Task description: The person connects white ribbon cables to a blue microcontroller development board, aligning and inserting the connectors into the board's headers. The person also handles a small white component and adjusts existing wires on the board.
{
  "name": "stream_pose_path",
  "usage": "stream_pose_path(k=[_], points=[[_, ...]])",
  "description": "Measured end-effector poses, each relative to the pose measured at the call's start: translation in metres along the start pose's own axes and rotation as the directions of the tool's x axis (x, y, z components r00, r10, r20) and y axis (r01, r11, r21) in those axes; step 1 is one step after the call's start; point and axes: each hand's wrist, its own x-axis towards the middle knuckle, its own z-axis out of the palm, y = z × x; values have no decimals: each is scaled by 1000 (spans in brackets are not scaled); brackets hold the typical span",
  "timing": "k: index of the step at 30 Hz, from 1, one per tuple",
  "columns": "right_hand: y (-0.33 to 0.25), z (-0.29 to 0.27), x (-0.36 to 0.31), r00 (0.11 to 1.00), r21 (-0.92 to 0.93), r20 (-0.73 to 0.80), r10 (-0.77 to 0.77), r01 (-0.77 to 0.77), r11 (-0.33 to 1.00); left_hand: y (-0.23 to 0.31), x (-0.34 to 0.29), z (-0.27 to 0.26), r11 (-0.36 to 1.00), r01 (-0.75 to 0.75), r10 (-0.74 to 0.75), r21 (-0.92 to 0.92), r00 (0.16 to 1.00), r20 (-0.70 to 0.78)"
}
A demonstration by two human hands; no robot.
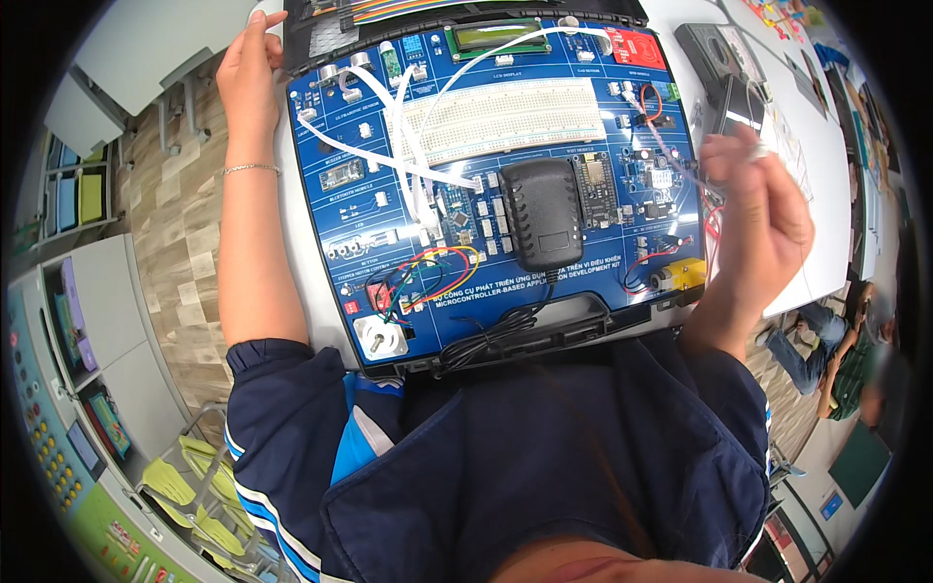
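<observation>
A blue microcontroller training kit [321, 228] in a black case lies in front of me. My left hand [251, 73] is at the left edge of the case's raised lid [428, 21], fingers partly stretched and apart. Just right of the kit is my right hand [763, 199], its fingers bent and blurred; whether they hold something cannot be made out. A black power adapter [544, 216] rests on the board with its cable [491, 340] bunched near the front edge. White ribbon-like cables [413, 146] cross the white breadboard [505, 115]. Thin red wires [712, 233] show near my right hand.
On the white table [807, 223], a dark multimeter-like device [714, 53] and a black object [741, 102] lie beyond my right hand. A stepper motor [379, 337] occupies the kit's near left corner. Green chairs [185, 491] stand at left. Another person [841, 350] sits at far right.
</observation>
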Motion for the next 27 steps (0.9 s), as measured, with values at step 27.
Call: stream_pose_path(k=[27], points=[[-5,30,-10,971,-48,211,112,-104,993,-12,9,-5,999,-15,15,-33,1000,3]])
